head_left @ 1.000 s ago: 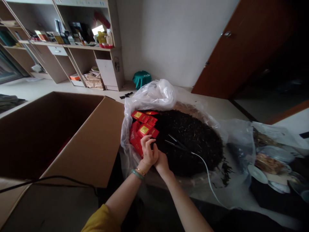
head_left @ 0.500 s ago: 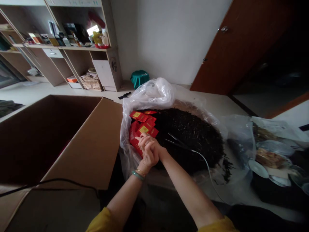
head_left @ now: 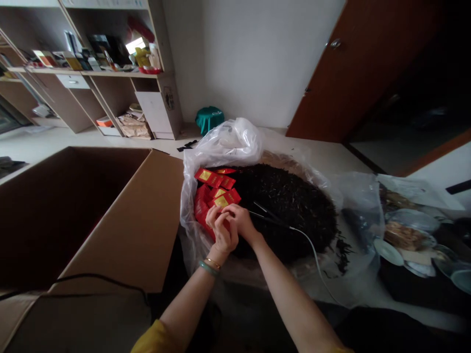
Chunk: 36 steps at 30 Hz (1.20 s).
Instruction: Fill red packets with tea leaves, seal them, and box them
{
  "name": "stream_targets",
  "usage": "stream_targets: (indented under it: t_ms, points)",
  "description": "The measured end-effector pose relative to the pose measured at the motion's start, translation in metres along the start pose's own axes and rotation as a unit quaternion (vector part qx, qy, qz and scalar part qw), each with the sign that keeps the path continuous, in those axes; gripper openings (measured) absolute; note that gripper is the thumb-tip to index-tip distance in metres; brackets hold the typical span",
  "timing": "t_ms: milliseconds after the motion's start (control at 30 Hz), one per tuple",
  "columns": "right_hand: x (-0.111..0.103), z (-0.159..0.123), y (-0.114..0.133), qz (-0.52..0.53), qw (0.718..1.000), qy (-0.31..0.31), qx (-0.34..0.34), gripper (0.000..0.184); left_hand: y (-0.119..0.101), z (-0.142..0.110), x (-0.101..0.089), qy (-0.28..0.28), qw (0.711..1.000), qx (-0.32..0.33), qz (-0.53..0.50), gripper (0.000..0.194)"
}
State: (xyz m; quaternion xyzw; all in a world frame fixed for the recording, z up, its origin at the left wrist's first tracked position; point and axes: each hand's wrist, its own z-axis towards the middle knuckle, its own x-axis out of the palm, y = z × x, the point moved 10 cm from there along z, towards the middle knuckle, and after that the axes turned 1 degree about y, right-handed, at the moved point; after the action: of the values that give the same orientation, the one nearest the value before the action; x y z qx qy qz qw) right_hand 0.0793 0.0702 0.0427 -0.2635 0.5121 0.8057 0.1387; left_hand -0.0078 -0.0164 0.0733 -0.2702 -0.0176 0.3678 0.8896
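My left hand (head_left: pixel 222 233), with a jade-coloured bangle and a thin gold bracelet at the wrist, has its fingers curled. My right hand (head_left: pixel 242 221) meets it at the fingertips. Red shows between the hands, apparently a small red packet that they pinch, mostly hidden by the fingers. Just beyond lies a pile of red packets (head_left: pixel 209 177) with gold squares, at the left side of a clear plastic bag (head_left: pixel 243 139). Dark loose leaves (head_left: pixel 294 206), looking like tea, fill the rest of this bag. A black two-pronged tool (head_left: pixel 274 219) with a white cord rests on the leaves.
A large open cardboard box (head_left: pixel 128 225) stands at the left, a black cable (head_left: pixel 99 276) across its near side. To the right are a clear bag (head_left: pixel 362 215) and several dishes (head_left: pixel 388 251). Behind are a green-covered bin (head_left: pixel 209 119), shelving (head_left: pixel 152 110) and a brown door (head_left: pixel 331 83).
My hands have gone from being clasped together to meeting at the fingertips, with red now showing between them. A packet at the near edge of the pile lies differently. The view has shifted slightly.
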Motion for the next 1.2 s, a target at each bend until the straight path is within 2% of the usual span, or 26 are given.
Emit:
stream_targets:
  t_ms: [67,133,167,233,300,367,500,667,833,1200]
  points:
    - [-0.041,-0.012,-0.025,0.066,0.992,-0.075,0.076,0.016,0.005,0.003,0.001,-0.011,1.0,-0.024,0.001,0.038]
    - [-0.072,-0.028,-0.045,0.118,0.978,-0.113,0.13,0.021,0.02,0.002,0.013,0.017,0.996,-0.082,-0.028,0.044]
    - [-0.083,-0.035,-0.05,0.133,0.974,-0.116,0.14,0.022,0.026,0.001,0.024,0.053,0.991,-0.107,-0.056,0.042]
    - [-0.096,-0.044,-0.051,0.135,0.974,-0.123,0.131,0.023,0.028,-0.008,0.056,0.183,0.969,-0.119,-0.114,0.031]
    - [-0.101,-0.048,-0.041,0.095,0.981,-0.144,0.093,0.022,0.027,-0.016,0.07,0.243,0.956,-0.107,-0.125,0.023]
    - [-0.098,-0.05,-0.025,0.016,0.984,-0.173,0.041,0.027,0.028,-0.018,0.071,0.243,0.958,-0.101,-0.118,0.021]
    - [-0.078,-0.057,-0.003,-0.118,0.967,-0.224,-0.035,0.04,0.035,-0.013,0.06,0.19,0.972,-0.113,-0.084,0.023]
    - [-0.058,-0.065,-0.002,-0.128,0.962,-0.222,-0.091,0.045,0.04,-0.01,0.058,0.169,0.974,-0.132,-0.072,0.024]
    - [-0.056,-0.066,-0.009,-0.141,0.96,-0.226,-0.082,0.05,0.039,-0.012,0.06,0.177,0.972,-0.133,-0.08,0.024]
    - [-0.051,-0.067,-0.006,-0.167,0.954,-0.231,-0.096,0.064,0.039,-0.015,0.062,0.2,0.966,-0.138,-0.092,0.027]
